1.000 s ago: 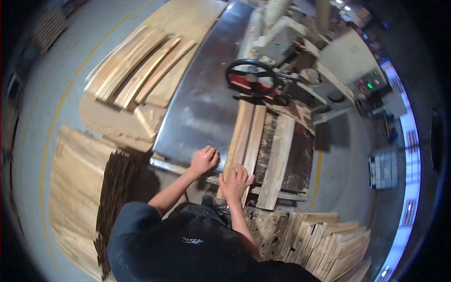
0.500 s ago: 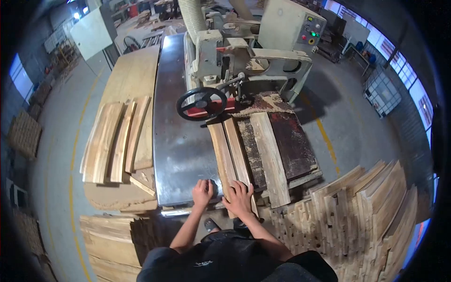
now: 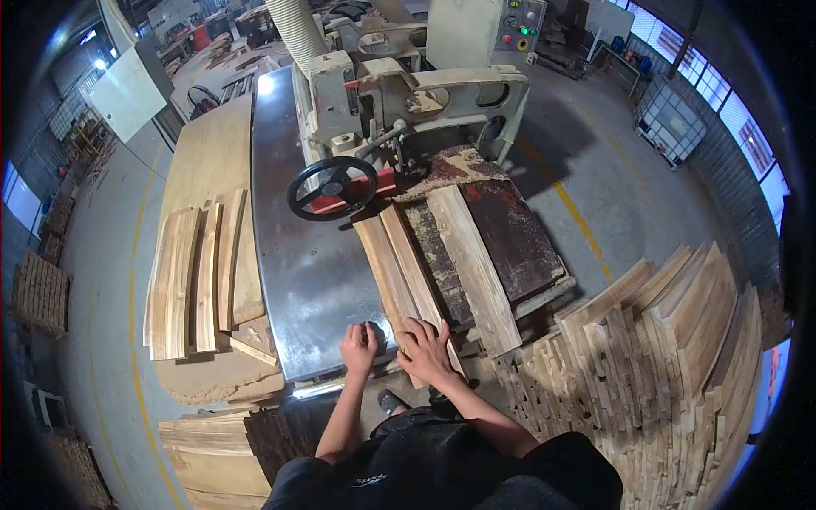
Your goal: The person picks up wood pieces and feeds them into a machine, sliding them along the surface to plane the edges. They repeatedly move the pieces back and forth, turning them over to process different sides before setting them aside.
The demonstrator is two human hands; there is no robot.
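Note:
My right hand (image 3: 424, 350) lies on top of two long, narrow wooden boards, its fingers bent and slightly apart. The left board (image 3: 387, 268) and the right board (image 3: 410, 255) run side by side from under my hand toward the machine's black handwheel (image 3: 331, 189). Their near ends are partly covered by the hand and wrist. Just left of them, my left hand (image 3: 359, 347) is closed in a fist at the near edge of the shiny metal table (image 3: 319, 293); nothing shows in it. A wider, pale board (image 3: 474, 268) lies apart on the right, over the dark sawdust-covered bed.
The woodworking machine (image 3: 365, 98) with its hose stands ahead. On the left, several cut boards (image 3: 174, 280) rest on a wooden side table (image 3: 208, 153). A tall stack of boards (image 3: 612, 374) rises at the right, and another stack (image 3: 212, 463) sits low on the left.
The view has turned, so the machine sits further left in it. My hands keep nearly the same places, the right on the boards and the left in a fist.

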